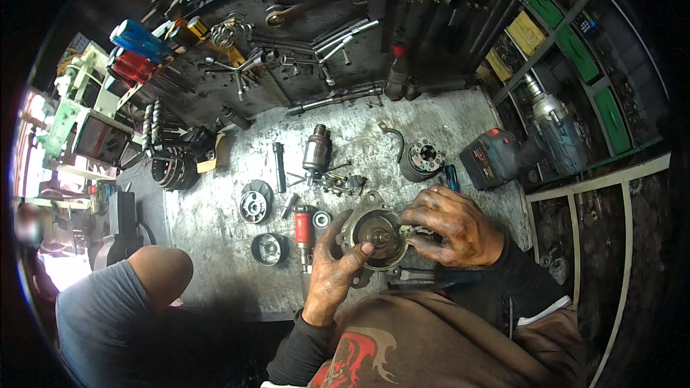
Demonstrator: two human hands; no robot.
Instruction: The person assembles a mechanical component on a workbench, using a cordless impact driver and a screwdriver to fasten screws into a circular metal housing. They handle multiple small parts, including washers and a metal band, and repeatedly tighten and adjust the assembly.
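Note:
My left hand (332, 273) is closed round a dark metal housing (370, 206) with bolt lugs, its thumb lying over the rim. The round hollow faces up and shows a shaft or gear in the middle. At the housing's right edge my right hand (458, 226) is closed in a pinch on a small pale piece (413, 231), too hidden to name. Both hands are greasy. Close by on the left lie a red air tool (304, 226) and a small ring-shaped part (321, 220). Beyond the housing are a motor armature (315, 152) and several small loose parts.
Two round end caps (255, 202) (269, 249) lie at the left of the metal bench (208, 244). A cylindrical motor body (422, 160) and a cordless impact wrench (503, 156) stand to the right. Wrenches (316, 43) hang behind. Another person's bent arm (162, 273) reaches in at the left.

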